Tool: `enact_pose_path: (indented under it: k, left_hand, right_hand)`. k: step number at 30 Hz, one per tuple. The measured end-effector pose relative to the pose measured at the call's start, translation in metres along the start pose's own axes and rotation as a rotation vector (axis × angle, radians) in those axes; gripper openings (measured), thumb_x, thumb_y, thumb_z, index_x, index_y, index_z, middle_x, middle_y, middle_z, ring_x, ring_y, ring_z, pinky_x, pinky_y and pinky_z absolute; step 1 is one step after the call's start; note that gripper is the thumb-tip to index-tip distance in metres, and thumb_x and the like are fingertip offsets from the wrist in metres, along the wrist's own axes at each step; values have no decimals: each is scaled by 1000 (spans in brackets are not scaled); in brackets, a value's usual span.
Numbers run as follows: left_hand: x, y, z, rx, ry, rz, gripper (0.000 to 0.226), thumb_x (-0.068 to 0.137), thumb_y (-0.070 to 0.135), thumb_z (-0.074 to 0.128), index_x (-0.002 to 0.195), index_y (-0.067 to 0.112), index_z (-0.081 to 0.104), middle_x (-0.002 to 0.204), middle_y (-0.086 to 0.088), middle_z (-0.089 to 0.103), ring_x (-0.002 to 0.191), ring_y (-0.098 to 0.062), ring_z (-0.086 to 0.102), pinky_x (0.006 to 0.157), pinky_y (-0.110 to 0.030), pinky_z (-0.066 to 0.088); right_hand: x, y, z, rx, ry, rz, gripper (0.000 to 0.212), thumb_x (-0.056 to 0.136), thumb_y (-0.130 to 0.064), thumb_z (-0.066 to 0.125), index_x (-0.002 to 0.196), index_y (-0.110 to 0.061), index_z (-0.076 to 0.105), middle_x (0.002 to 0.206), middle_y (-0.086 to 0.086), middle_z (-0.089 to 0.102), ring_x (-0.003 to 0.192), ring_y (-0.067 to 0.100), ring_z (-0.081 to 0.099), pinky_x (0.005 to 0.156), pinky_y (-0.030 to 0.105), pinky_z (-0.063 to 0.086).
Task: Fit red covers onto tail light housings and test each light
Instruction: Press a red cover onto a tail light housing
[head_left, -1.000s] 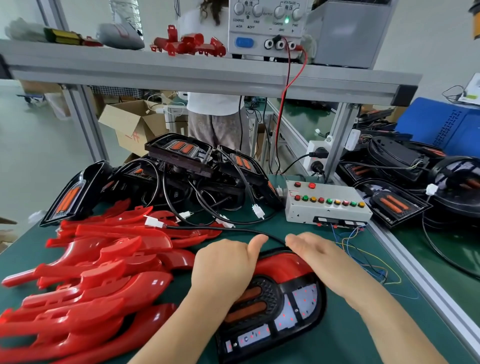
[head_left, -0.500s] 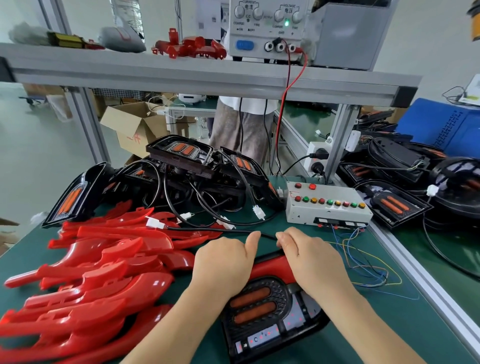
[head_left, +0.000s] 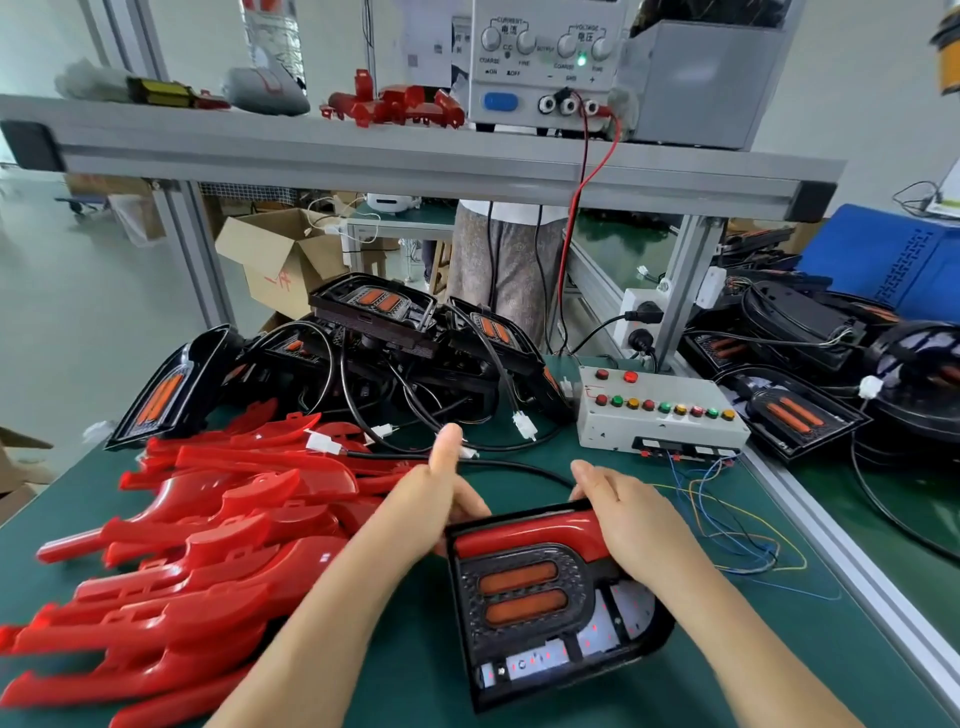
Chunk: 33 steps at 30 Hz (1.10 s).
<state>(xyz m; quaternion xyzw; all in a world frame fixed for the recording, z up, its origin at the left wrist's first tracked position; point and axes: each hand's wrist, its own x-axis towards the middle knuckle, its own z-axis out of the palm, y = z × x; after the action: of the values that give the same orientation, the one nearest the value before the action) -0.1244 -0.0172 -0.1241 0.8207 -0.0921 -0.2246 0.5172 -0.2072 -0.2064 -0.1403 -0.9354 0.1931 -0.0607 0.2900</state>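
Far left, a pile of glossy red plastic covers (head_left: 197, 561) lies loose and overlapping on the green table (head_left: 779, 675). Behind it is a heap of black tail light housings (head_left: 374, 338) with tangled cables and white plug ends.

Near centre, the left hand (head_left: 428, 514) is at the top-left corner of the black tail light housing with two orange lenses (head_left: 524, 603). Its thumb sticks straight up and its fingers curl round the far side; it looks like a grip, but the fingertips are hidden.

The housing is in front of the person, face up, with its pale lower panels showing red dots. A curved red cover (head_left: 519, 538) sits along its top edge. The right hand (head_left: 639, 525) lies over the right end of that cover, fingers curled over the housing's far edge, gripping it.

A black cable (head_left: 524, 467) runs across the table just behind both hands.

To the right stands a grey test box (head_left: 660, 421) (row of red, green and yellow buttons on top). Thin blue and yellow wires (head_left: 737, 525) trail from its front.

Above, on the metal shelf (head_left: 363, 150), a white bench power supply (head_left: 540, 62) has its green lamp lit, and red and black leads drop from it.

At far right are more black lamp units (head_left: 795, 415).
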Motion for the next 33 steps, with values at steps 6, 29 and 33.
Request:
enact_pose_path:
  k: [6,29,33]
  left_hand:
    - [-19,-4,-16,223,-232,-70,71,90,71,25,107,16,67,83,-6,75,63,-14,70,80,-30,56]
    - [-35,-20,-19,148,-143,135,15,96,40,48,106,29,51,95,9,66,62,-8,66,72,-26,55]
    - [-42,-13,-26,98,-123,158,23,96,39,49,114,26,55,100,7,67,78,-15,70,79,-34,57]
  right_hand:
    - [8,15,3,139,-78,73,60,101,-54,22,79,-24,70,78,-3,70,83,14,63,80,32,43]
    - [-9,47,12,670,-205,48,48,107,-4,22,96,13,66,126,17,61,99,19,59,100,24,36]
    - [-39,38,2,906,-290,285,39,99,-30,49,122,-2,63,123,23,64,114,38,61,95,48,51]
